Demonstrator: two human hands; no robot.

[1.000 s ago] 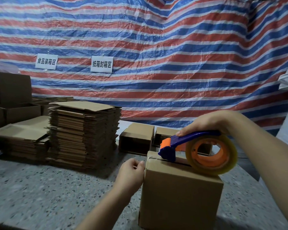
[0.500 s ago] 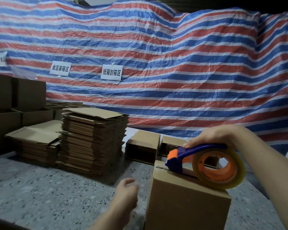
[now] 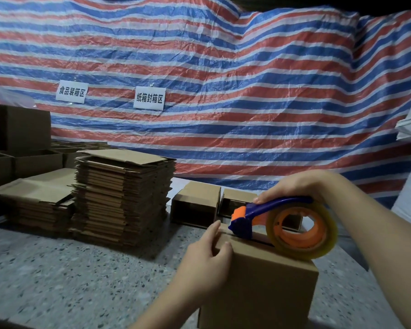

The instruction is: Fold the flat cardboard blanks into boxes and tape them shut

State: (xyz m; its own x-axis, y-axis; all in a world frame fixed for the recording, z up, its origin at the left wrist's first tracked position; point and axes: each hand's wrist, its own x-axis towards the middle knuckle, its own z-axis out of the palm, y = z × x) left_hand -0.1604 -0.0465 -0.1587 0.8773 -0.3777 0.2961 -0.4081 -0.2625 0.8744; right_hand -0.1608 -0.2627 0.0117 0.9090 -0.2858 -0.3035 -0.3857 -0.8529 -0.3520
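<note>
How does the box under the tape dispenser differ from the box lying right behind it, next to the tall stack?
The near box stands upright with its top flaps folded down; the far box lies on its side, its open end facing the camera. The left hand rests on the near box and the right hand holds the tape dispenser on its seam; nothing touches the far box. Both are plain brown cardboard.

Brown box (image 3: 259, 293), blue-and-orange tape dispenser (image 3: 266, 214), red, white and blue striped tarpaulin (image 3: 223, 91), grey speckled table (image 3: 69, 281)
</note>
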